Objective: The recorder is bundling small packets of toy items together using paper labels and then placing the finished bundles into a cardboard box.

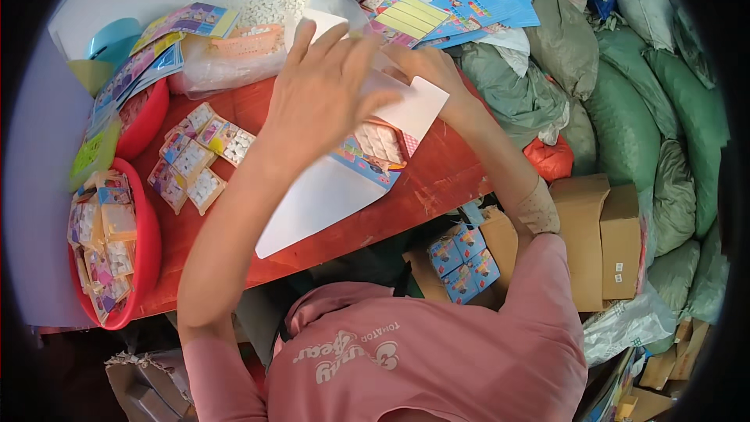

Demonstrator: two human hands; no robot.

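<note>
On the red table, a printed cardboard sheet [320,207] lies with its white inner side up, its far flaps standing raised. A clear packet [380,144] of pale pieces rests at its printed part, partly under the folded flaps. Over the sheet's far part is my left hand [324,94], fingers stretched and apart, the thumb pointing right. Just right of it my right hand [426,74] is bent around a raised white flap; its fingertips are partly hidden behind the flap and my left hand. To the left lie several small packets [191,156] of white pieces.
A red basket [148,266] of filled packets stands at the table's left edge, with another red basket [152,117] behind it. A bag of white pieces [269,4] and blue printed sheets [492,0] lie at the back. Green sacks [625,109] and cardboard boxes [578,242] crowd the right.
</note>
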